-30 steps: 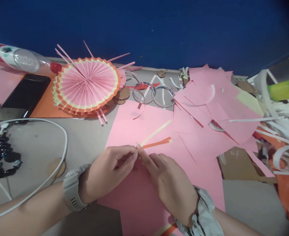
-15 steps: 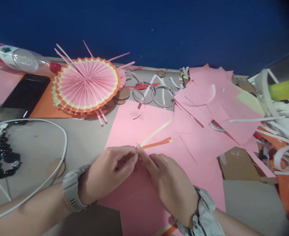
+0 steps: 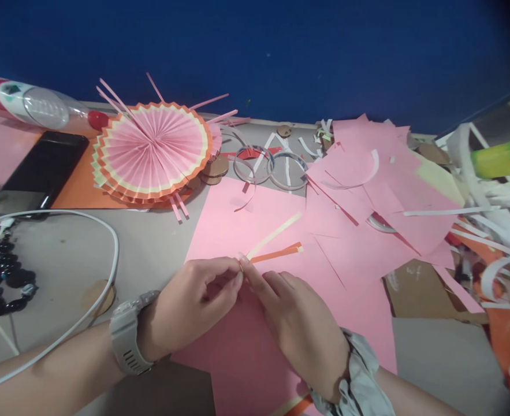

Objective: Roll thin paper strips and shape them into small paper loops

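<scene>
My left hand [image 3: 207, 297] and my right hand [image 3: 304, 323] meet fingertip to fingertip over pink paper [image 3: 255, 222]. Both are closed in a pinch at the joined end of two thin paper strips. A cream strip [image 3: 276, 234] slants up and away from the fingertips. Below it an orange strip [image 3: 276, 252], pale at its tip, points to the right. The gripped end is mostly hidden by the fingers. Under my right wrist lie another cream and orange strip [image 3: 298, 404], partly out of view.
A pleated paper rosette [image 3: 155, 150] lies behind on the left, near a black phone [image 3: 40, 170] and a plastic bottle [image 3: 47, 107]. Tape rolls [image 3: 287, 171] sit at the back. Pink scraps [image 3: 410, 214] pile up on the right. A white cable [image 3: 116, 242] crosses my left forearm.
Almost nothing differs. Both hands keep their pinch at the same spot, and the view has shifted very slightly.
</scene>
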`<state>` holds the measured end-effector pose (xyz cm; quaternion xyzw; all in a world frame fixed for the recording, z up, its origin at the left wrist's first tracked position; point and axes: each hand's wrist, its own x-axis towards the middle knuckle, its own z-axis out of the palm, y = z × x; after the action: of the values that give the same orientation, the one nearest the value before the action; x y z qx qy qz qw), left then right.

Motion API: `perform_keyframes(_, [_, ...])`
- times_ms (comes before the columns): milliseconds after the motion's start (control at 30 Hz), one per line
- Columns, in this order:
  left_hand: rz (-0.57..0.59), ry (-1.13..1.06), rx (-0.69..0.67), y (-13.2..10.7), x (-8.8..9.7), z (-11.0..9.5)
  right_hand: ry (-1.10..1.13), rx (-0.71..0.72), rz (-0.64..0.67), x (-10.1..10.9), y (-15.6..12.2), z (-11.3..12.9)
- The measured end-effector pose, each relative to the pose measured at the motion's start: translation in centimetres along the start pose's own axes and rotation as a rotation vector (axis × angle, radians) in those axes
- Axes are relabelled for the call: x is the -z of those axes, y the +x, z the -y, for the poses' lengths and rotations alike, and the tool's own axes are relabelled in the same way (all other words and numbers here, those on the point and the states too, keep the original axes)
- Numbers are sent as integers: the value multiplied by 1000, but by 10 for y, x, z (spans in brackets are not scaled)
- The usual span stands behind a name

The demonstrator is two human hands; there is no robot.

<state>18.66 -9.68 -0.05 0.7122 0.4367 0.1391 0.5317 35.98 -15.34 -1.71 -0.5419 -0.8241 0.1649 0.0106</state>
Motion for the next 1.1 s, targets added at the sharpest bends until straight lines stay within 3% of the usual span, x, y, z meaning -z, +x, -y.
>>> perform_keyframes(1100, [0,3,1,0,0,-2,-11,-2,13,0,1,0])
